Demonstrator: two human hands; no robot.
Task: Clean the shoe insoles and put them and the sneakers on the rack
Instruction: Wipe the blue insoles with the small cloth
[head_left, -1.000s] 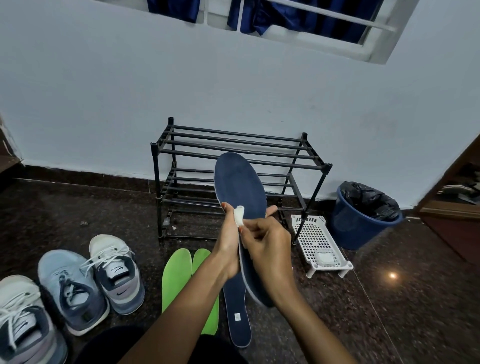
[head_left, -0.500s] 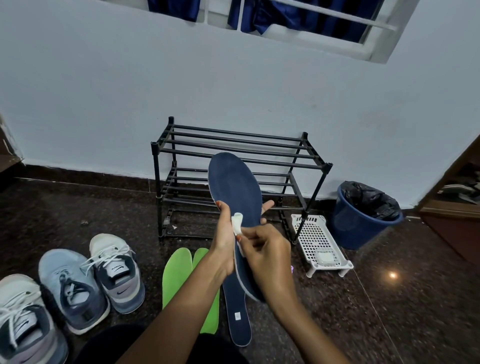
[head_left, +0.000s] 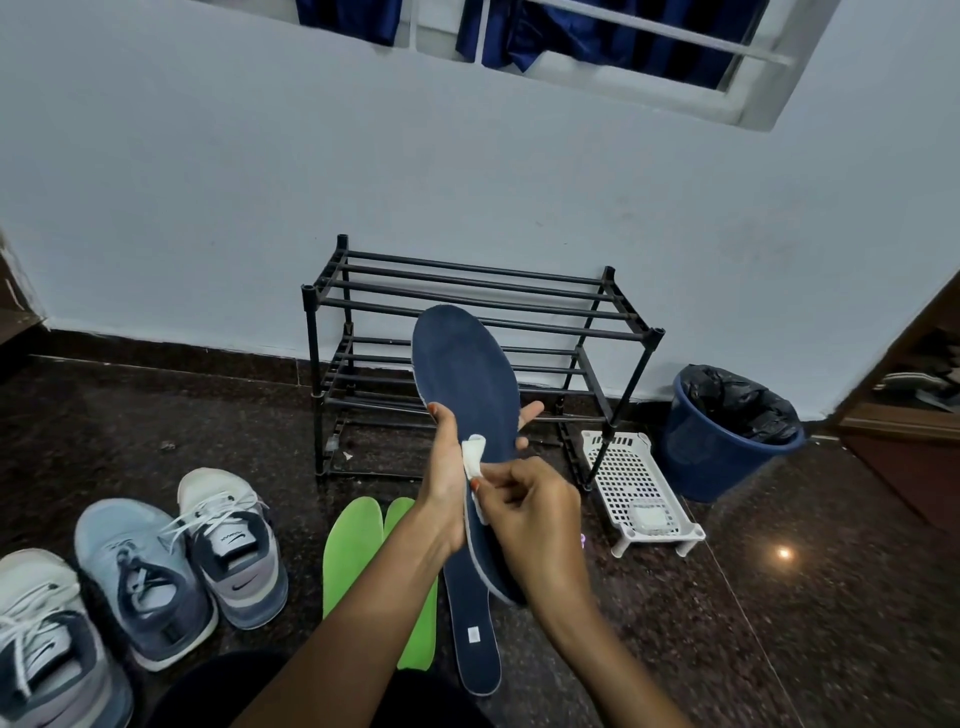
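My left hand (head_left: 447, 483) grips a navy blue insole (head_left: 467, 374) around its middle, toe end pointing up. Against the insole's lower half my right hand (head_left: 530, 514) pinches a small white wipe (head_left: 474, 457). On the floor below lie a second navy insole (head_left: 472, 639) and two green insoles (head_left: 353, 551). Three sneakers stand at the left: a white and grey one (head_left: 234, 551), a light blue one (head_left: 140, 577) and a white one (head_left: 47, 654) cut off by the frame. The black two-tier rack (head_left: 467, 296) stands against the wall behind the raised insole.
A white perforated plastic tray (head_left: 639, 483) with a small white object in it lies right of the rack. Beyond it stands a blue bin (head_left: 727, 447) lined with a black bag. A wooden door frame is at the far right. The floor is dark polished stone.
The held insole's toe has swung slightly to the left, and both hands have shifted a little with it. My right hand keeps the wipe on the insole.
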